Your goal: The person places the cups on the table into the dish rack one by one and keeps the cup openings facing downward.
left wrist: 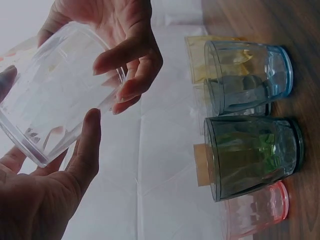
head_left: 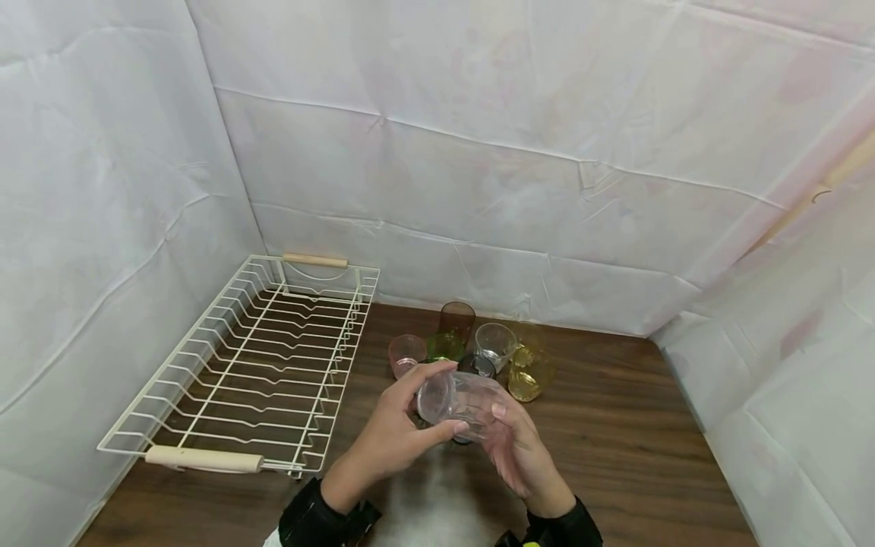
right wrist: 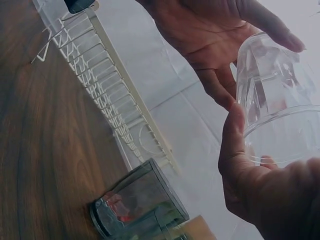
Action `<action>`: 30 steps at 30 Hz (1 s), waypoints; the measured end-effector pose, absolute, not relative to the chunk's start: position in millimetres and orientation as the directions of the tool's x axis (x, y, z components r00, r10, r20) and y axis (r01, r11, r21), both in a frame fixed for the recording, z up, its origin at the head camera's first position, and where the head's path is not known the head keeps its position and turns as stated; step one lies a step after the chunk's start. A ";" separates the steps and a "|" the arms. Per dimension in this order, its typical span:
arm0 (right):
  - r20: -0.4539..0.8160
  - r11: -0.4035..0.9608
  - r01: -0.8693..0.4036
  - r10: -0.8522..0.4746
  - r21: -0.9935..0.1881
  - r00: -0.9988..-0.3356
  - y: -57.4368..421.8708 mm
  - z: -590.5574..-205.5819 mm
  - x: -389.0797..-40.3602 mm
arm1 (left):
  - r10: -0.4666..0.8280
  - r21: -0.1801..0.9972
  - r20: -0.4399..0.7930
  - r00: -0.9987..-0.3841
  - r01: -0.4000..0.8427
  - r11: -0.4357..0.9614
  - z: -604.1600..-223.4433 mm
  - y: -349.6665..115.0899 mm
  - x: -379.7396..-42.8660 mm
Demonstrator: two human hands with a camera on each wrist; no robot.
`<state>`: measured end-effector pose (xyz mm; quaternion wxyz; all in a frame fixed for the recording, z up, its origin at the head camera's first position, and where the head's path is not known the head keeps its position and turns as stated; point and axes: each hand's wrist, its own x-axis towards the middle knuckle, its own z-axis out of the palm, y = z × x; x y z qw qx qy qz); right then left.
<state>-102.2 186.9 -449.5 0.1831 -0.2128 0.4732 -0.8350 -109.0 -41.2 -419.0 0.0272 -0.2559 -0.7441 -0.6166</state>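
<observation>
A clear drinking glass (head_left: 472, 399) lies tilted on its side between both hands, above the wooden table. My left hand (head_left: 390, 425) grips its base end, with thumb and fingers on either side. Around the rim end, my right hand (head_left: 519, 452) holds the same glass with the thumb on top. Just beyond the hands stands a group of tinted glasses: a pink glass (head_left: 406, 352), a green glass (head_left: 446, 347), a brown glass (head_left: 457, 317), another clear glass (head_left: 497, 339) and a yellow glass (head_left: 528, 377). A dark grey glass (head_left: 483, 366) is partly hidden behind the held one.
On the left stands a white wire dish rack (head_left: 239, 357) with wooden handles (head_left: 203, 459). White sheeting (head_left: 478, 190) hangs behind and at both sides of the table (head_left: 615, 433). The left wrist view also shows a bluish glass (left wrist: 280, 75) among the standing ones.
</observation>
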 end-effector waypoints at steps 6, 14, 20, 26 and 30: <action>0.187 -0.512 0.108 -0.491 -0.852 -0.851 183.6 -452.8 -103.5 | 0.322 0.843 0.435 -0.841 0.506 0.182 -416.7 -42.1 -109.5; 0.198 -0.507 0.108 -0.513 -0.855 -0.835 180.6 -452.0 -106.5 | 0.344 0.800 0.449 -0.825 0.542 0.257 -407.5 -51.0 -109.6; 0.208 -0.466 0.086 -0.542 -0.881 -0.814 181.1 -448.4 -108.9 | 0.359 0.741 0.476 -0.803 0.586 0.328 -395.1 -67.1 -113.4; 0.169 -0.359 0.016 -0.478 -0.933 -0.862 187.6 -446.1 -104.4 | 0.275 0.628 0.507 -0.817 0.569 0.531 -379.7 -107.5 -122.7; 0.166 -0.289 -0.048 -0.397 -0.956 -0.903 191.8 -446.8 -101.8 | 0.182 0.502 0.491 -0.852 0.448 0.740 -371.1 -144.5 -131.5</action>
